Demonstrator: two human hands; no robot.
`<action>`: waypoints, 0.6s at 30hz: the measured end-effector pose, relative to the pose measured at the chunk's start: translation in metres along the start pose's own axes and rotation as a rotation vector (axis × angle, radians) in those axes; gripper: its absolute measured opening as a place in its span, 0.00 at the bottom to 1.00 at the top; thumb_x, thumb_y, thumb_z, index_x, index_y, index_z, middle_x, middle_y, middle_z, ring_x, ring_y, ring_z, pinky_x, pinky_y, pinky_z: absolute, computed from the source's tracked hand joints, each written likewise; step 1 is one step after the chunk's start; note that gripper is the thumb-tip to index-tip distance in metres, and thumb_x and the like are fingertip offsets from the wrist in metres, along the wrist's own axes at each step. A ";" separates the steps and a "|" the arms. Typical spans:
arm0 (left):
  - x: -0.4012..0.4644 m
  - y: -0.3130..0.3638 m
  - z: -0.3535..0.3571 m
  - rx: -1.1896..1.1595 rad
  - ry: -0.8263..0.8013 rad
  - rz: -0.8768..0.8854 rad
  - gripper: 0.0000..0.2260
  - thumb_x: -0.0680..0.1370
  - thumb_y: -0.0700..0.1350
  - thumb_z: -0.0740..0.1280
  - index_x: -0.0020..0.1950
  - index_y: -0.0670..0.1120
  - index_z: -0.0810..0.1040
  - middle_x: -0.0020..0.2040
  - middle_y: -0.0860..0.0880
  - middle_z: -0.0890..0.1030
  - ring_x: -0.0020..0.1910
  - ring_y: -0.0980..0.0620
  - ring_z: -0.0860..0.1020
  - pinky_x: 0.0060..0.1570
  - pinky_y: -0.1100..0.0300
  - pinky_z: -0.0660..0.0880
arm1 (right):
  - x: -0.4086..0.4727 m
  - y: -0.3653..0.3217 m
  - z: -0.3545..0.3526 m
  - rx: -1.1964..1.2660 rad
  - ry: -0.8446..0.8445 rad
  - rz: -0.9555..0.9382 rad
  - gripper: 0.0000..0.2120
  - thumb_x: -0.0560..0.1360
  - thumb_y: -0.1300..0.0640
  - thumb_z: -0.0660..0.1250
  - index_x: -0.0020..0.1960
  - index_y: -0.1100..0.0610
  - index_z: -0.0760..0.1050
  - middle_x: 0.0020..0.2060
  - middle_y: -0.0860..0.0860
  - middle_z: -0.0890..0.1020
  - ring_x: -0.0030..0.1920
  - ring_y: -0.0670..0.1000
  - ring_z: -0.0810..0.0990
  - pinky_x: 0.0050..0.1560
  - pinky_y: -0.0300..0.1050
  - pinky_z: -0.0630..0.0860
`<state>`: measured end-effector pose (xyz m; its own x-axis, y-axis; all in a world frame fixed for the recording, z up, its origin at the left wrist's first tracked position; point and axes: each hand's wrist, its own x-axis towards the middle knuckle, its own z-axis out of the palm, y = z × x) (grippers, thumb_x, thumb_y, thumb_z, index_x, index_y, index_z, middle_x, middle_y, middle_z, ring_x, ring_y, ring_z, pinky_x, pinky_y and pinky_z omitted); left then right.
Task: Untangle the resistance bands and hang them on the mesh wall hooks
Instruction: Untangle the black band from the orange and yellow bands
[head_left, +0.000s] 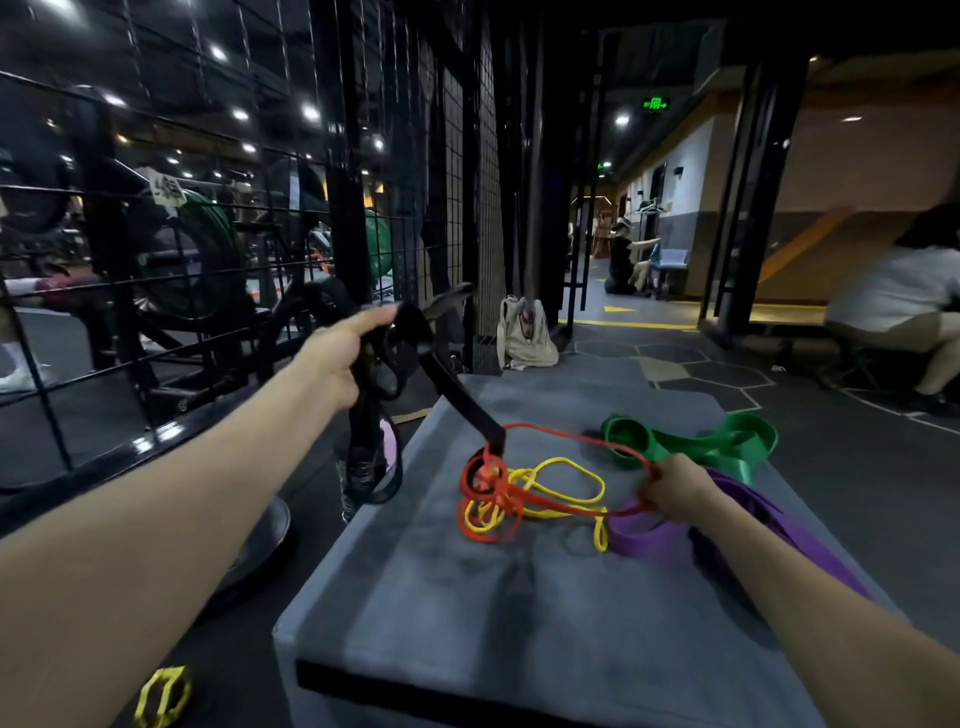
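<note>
My left hand (343, 358) grips the black band (462, 400), my right hand (675, 486) pinches the red band (550, 434) (both knotted together); nothing visibly hung yet.

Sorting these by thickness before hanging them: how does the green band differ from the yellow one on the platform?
The green band is a wide flat strip; the yellow band is thin and cord-like. The green band lies apart at the far side of the grey platform, free of others; the yellow band is knotted up with the orange band. Neither hand touches either; both still rest on the platform.
</note>
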<state>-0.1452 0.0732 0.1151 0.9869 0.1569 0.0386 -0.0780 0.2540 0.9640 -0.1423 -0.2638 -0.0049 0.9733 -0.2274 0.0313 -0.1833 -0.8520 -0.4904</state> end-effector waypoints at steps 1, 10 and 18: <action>-0.001 -0.005 0.003 0.016 -0.001 -0.017 0.04 0.73 0.46 0.70 0.38 0.48 0.80 0.30 0.51 0.82 0.25 0.53 0.80 0.30 0.60 0.74 | 0.002 -0.005 0.001 0.117 -0.004 -0.008 0.14 0.72 0.63 0.66 0.28 0.58 0.71 0.28 0.56 0.76 0.31 0.52 0.74 0.24 0.36 0.65; -0.010 -0.002 0.031 0.003 -0.220 -0.053 0.06 0.75 0.47 0.67 0.41 0.46 0.79 0.33 0.49 0.82 0.29 0.52 0.81 0.31 0.62 0.79 | 0.001 -0.054 0.010 0.336 -0.070 -0.194 0.16 0.69 0.59 0.74 0.33 0.54 0.67 0.29 0.48 0.68 0.32 0.47 0.66 0.28 0.33 0.61; -0.034 0.026 0.064 0.037 -0.427 0.044 0.12 0.75 0.47 0.65 0.33 0.46 0.81 0.31 0.50 0.81 0.31 0.52 0.80 0.37 0.61 0.78 | -0.018 -0.129 0.019 0.582 -0.147 -0.496 0.24 0.67 0.67 0.74 0.57 0.57 0.68 0.42 0.54 0.77 0.42 0.49 0.76 0.43 0.39 0.73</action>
<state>-0.1721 0.0131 0.1560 0.9531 -0.2447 0.1780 -0.1242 0.2201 0.9675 -0.1340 -0.1411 0.0413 0.9383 0.2150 0.2709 0.3410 -0.4435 -0.8289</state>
